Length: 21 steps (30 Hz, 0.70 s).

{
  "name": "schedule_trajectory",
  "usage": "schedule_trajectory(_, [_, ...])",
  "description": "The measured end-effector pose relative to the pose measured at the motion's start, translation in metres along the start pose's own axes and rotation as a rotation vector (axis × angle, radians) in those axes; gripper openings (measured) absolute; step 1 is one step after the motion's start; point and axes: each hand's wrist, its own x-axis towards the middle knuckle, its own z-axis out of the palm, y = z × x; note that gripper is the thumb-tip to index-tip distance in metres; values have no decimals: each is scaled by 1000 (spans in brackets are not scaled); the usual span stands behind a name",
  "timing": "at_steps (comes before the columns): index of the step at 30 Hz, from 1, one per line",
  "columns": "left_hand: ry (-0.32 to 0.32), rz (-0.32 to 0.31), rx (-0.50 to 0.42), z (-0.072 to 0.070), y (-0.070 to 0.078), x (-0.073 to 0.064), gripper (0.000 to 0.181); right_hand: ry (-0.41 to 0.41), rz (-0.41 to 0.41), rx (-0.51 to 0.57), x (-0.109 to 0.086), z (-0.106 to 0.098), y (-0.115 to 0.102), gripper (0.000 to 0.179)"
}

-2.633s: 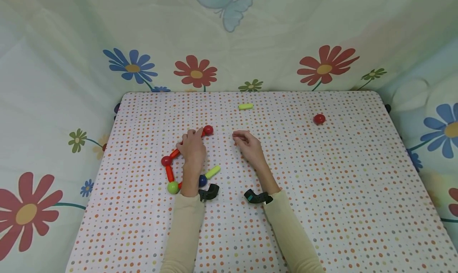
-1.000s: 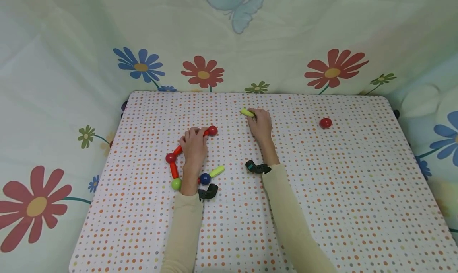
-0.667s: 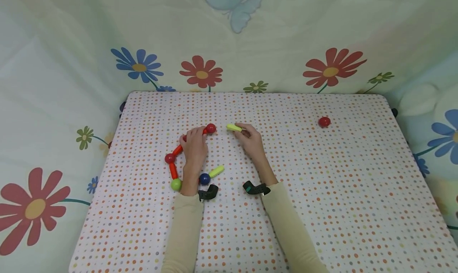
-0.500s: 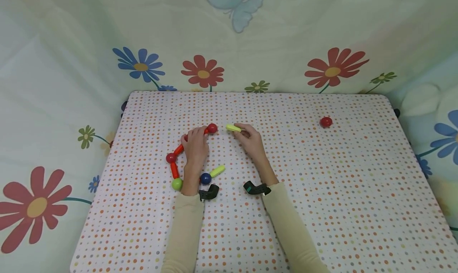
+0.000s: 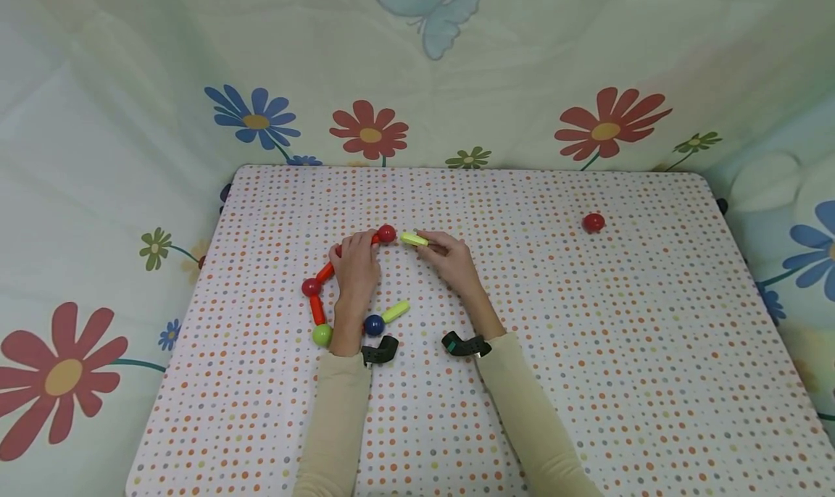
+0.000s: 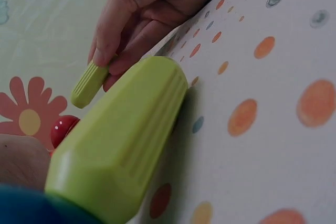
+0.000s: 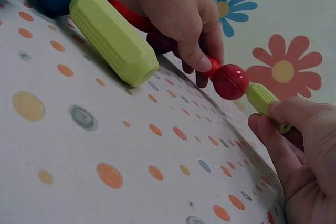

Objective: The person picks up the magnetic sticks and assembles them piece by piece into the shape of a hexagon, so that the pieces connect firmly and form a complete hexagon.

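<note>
A chain of red building sticks and balls lies on the table. My left hand [image 5: 356, 269] covers part of it, pinching the short red stick [image 7: 213, 66] beside the end red ball [image 5: 387, 233]. My right hand [image 5: 457, 265] pinches a yellow-green stick [image 7: 260, 97] between thumb and fingers. In the right wrist view, that stick's tip is right at the red ball; the head view shows a small gap. Under my left wrist the chain continues from a green ball [image 5: 322, 335] to a dark blue ball [image 5: 374, 325] carrying another yellow-green stick [image 5: 395, 311].
A loose red ball [image 5: 593, 222] sits at the far right of the dotted table [image 5: 587, 352]. Flowered curtain [image 5: 509, 69] hangs behind and along both sides. Each wrist wears a small black camera [image 5: 466, 345].
My right hand reached to the far side, took the loose yellow-green stick and brought it back left, close to the end red ball. The left hand stayed on the chain.
</note>
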Motion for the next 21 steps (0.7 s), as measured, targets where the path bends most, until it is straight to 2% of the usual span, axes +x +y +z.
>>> schedule_trajectory(7, [5,9,-16,0,0,-1,34,-1,-10,14,-1,6,-3,34])
schedule_trajectory(13, [-20,14,-32,-3,2,-2,38,-7,9,9,-1,6,-4,34])
schedule_trajectory(16, [-33,53,-17,-5,2,-2,45,-19,15,-1,-1,5,-4,34])
schedule_trajectory(21, [-66,159,44,-8,3,-3,55,-50,14,-21,-2,3,-4,34])
